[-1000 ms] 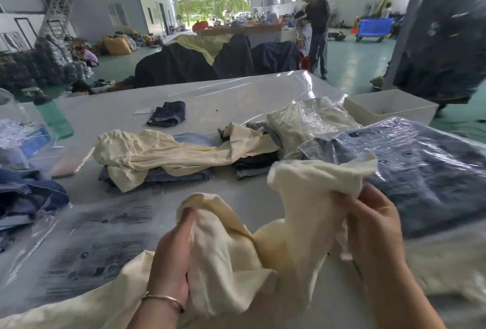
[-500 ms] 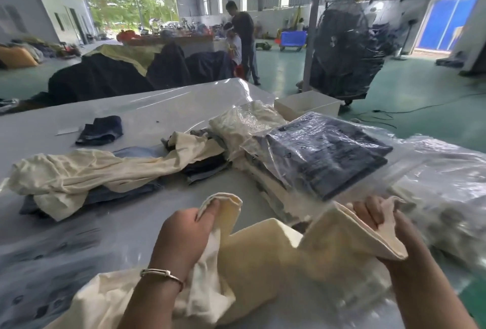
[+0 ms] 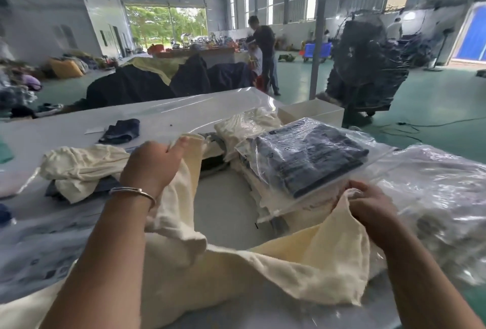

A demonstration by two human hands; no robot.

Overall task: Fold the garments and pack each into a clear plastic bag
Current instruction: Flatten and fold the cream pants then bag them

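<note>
Two hands at work on one cream garment [image 3: 236, 271] draped over the worktop's [image 3: 65, 131] near edge: left hand [image 3: 152, 163] and right hand [image 3: 370, 210] each pinching an edge, spreading step apparently under way; next, lay flat, fold, then bag.

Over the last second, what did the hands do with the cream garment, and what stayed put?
The left hand lifted its edge of the cream garment up and away; the right hand drew its edge outward, spreading the cloth. Both kept their grip. The bagged dark garment stayed on its stack.
</note>
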